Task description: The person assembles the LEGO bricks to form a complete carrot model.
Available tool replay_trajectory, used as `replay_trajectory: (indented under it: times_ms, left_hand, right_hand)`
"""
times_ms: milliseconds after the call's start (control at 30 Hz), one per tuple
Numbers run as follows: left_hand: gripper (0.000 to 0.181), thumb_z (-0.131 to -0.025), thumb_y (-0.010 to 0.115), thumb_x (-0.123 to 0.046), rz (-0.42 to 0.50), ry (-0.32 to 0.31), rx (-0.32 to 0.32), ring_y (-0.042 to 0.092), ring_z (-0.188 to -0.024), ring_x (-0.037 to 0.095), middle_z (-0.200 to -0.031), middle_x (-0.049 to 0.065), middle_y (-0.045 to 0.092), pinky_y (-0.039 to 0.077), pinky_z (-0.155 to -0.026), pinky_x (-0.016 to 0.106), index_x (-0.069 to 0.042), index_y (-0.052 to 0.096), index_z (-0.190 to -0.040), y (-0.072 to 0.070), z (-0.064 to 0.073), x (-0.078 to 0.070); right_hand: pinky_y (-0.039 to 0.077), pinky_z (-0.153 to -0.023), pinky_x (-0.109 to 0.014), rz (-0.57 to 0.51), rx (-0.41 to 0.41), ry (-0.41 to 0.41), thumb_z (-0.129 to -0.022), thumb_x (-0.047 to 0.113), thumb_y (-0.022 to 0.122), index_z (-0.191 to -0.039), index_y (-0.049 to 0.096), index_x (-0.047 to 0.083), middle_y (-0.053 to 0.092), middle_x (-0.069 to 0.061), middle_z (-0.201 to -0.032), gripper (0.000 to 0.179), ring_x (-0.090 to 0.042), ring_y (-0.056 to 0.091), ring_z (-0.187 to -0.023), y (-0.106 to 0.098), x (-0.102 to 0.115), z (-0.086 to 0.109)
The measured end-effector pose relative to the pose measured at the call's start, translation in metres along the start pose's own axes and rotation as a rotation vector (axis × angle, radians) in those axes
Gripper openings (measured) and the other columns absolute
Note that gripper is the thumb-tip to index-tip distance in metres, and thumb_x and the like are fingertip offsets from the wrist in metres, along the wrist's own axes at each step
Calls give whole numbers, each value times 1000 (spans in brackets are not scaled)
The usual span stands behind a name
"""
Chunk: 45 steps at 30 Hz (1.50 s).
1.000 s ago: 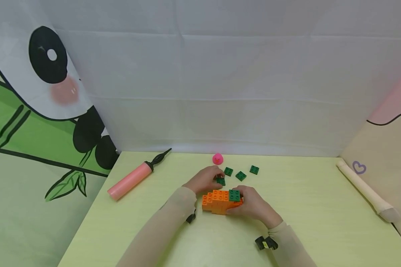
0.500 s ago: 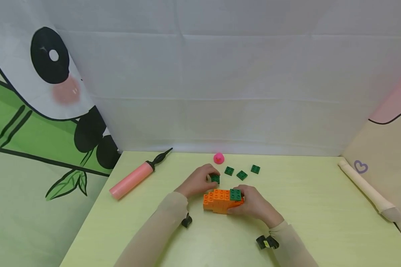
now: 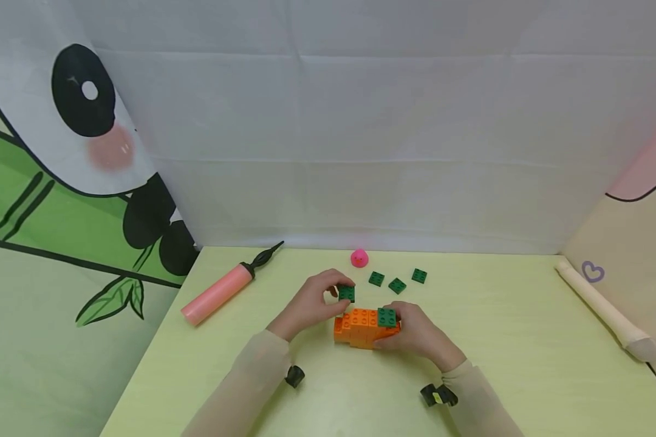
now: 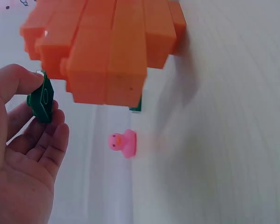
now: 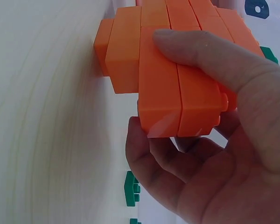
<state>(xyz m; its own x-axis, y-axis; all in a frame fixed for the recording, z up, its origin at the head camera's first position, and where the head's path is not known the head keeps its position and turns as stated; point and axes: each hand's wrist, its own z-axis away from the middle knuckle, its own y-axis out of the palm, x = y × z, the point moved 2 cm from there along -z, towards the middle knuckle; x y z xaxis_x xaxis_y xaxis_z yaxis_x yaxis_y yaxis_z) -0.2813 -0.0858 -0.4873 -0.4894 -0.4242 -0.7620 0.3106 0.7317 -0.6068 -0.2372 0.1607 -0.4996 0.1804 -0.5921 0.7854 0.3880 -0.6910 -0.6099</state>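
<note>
My left hand [image 3: 313,301] pinches a small green brick [image 4: 42,101] between thumb and fingers, just above the left end of an orange brick build [image 3: 355,331]. In the left wrist view that brick is apart from the orange bricks. My right hand [image 3: 417,332] grips the build at its right end, thumb on the near side and fingers curled round behind, as the right wrist view shows. One green brick [image 3: 386,317] sits on the build's top right. Several loose green bricks, one of them a thin green brick [image 3: 397,286], lie behind on the table.
A pink rubber duck [image 3: 359,258] stands near the table's back edge. At the left lies a pink hand pump [image 3: 218,294] with a black nozzle. A cream roll [image 3: 601,309] runs along the right edge. A white cloth wall [image 3: 382,145] rises behind the table.
My left hand has drawn the green brick leftward and raised it from beside the loose ones to above the build's left end. My right hand keeps its grip on the build, nearly still.
</note>
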Motion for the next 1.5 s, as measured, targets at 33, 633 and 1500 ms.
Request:
replay_trajectory:
  times_ms: [33,633,1500]
  left_hand:
    - [29,-94,77,-12,10,12,1,60,-98,12,-112,-11,65,56,-91,43,-18,70,-122,-1,3,-3]
    - [30,-90,77,-4,69,182,45,59,-92,10,-112,-10,65,57,-81,44,-15,68,-116,5,29,-28]
    - [28,-90,76,-4,84,116,158,58,-91,13,-105,-10,60,56,-84,40,-17,67,-112,0,33,-33]
  right_hand:
    - [57,-89,-42,3,-1,-3,-78,19,95,-111,72,8,68,3,-102,42,-18,62,-94,0,0,0]
    - [56,-85,-37,-4,-13,-14,-78,17,95,-109,71,8,67,3,-99,40,-18,62,-91,6,2,6]
    - [56,-84,-37,-17,-27,-17,-77,17,95,-109,72,6,67,2,-98,41,-18,62,-90,15,7,13]
